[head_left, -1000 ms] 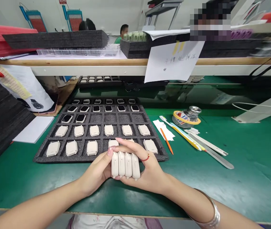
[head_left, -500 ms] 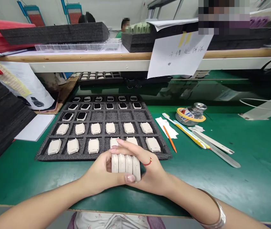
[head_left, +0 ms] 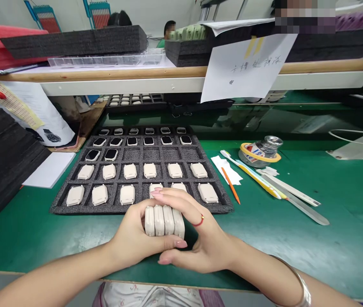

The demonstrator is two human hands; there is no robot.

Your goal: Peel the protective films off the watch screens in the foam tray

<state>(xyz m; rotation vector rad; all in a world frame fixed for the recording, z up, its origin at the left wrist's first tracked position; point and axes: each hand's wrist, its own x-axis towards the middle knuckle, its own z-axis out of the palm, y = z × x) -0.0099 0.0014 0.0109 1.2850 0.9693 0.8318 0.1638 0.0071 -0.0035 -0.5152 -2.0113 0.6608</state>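
Above the table's near edge, my left hand (head_left: 139,236) is closed around a row of several cream watch cases (head_left: 164,221), standing on edge side by side with the thumb along their near side. My right hand (head_left: 205,236) curves around the right of this row. Its fingers stretch over the far side and touch near the left fingertips, while its thumb stands apart below. Just beyond lies a black foam tray (head_left: 136,209) with rows of cream watch cases (head_left: 127,194), backs up, and dark-screened watches (head_left: 111,154) behind them. Some tray pockets are bare, and my fingers partly cover two front cases.
At right lie an orange stick (head_left: 230,185) on white paper, a toothbrush (head_left: 251,175), a metal blade (head_left: 306,211) and a metal pot with yellow tape (head_left: 258,152). Black foam (head_left: 2,166) is stacked at left. A shelf (head_left: 120,85) crosses the back; people are beyond it.
My right palm has drawn away from the watch cases, and its thumb has dropped apart below them. The row has shifted slightly left and tilted in my left hand. The view moved a little.
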